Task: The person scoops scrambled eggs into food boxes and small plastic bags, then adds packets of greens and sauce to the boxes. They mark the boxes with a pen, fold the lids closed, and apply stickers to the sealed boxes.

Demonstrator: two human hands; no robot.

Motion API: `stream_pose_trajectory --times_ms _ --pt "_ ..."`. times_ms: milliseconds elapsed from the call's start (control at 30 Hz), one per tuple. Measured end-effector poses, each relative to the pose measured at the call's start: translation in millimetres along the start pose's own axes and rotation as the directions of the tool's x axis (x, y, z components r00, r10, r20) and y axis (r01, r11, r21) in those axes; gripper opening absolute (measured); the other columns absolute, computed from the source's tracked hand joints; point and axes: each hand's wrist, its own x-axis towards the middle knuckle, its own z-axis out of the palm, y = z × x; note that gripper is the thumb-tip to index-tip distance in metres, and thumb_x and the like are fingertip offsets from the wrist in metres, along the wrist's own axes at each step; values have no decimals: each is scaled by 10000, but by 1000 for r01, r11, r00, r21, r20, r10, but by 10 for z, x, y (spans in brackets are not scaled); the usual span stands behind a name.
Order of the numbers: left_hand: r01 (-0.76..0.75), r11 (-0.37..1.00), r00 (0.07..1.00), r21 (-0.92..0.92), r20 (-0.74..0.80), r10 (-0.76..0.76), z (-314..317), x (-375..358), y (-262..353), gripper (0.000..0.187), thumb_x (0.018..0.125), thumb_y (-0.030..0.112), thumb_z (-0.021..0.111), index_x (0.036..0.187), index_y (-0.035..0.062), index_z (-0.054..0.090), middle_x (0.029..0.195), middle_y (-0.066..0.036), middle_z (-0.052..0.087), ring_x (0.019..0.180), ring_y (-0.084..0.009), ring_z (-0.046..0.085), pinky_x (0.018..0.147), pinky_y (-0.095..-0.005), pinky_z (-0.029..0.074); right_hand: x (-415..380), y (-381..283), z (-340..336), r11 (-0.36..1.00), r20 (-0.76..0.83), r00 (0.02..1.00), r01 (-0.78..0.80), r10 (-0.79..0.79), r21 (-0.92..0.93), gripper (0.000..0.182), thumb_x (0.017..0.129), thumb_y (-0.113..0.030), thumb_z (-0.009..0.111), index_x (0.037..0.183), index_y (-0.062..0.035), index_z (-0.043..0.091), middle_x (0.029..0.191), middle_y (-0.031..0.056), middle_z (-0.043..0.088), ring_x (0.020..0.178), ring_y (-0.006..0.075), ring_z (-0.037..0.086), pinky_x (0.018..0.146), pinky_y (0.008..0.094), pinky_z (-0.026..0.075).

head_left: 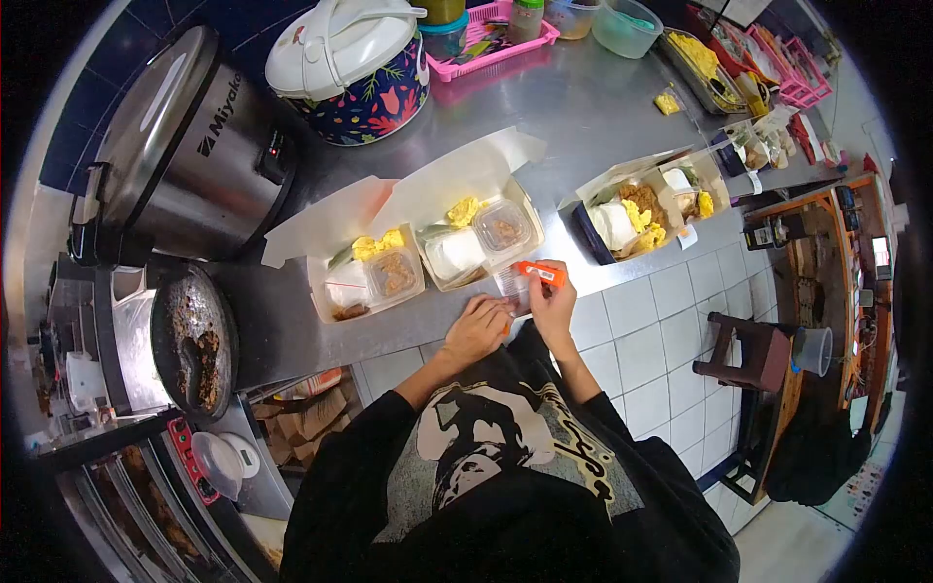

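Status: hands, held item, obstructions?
Right hand gripping short orange marker-like tube. Left hand at grey metal counter's edge, contact unclear. Open white cardboard food boxes close ahead.

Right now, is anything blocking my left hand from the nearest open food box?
Straight ahead, nothing visible: only bare counter lies between your left hand and the box. The orange tube in your right hand sits to the right.

A steel counter [554,102] carries everything, with a flowered container [362,109] as landmark. Left of the container stands a Miyako cooker [216,155]. In front of it, two open cartons [437,185] sit side by side. Right of it lie a pink basket [486,64], then a clear tub [625,41]; farther right, a small yellow packet [668,102]. Two more filled cartons [595,236] sit to its right, nearer the front edge.
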Motion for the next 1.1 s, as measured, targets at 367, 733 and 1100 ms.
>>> stream_pose_trajectory --times_ms 367,733,1100 --pt "20 999 999 -35 -25 -21 17 5 -11 196 728 76 669 817 47 497 958 -104 583 936 -257 563 887 -414 420 -19 -58 -3 998 -57 998 -36 39 52 142 811 -61 601 941 -9 573 830 69 632 659 73 562 563 208 448" --pt "33 999 999 -25 -26 -33 39 -17 -8 205 730 78 672 819 39 492 950 -104 580 922 -259 565 877 -409 425 -57 10 4 997 -21 999 45 -46 -59 135 805 -70 616 923 -18 580 724 25 612 576 51 513 516 193 414" --pt "24 1000 998 -16 -51 -25 38 -5 -4 232 714 52 683 821 42 477 945 -98 582 905 -269 570 861 -410 428 -107 -96 -30 995 25 999 45 -42 -89 141 806 -53 617 931 -10 567 706 9 600 580 30 512 504 182 416"
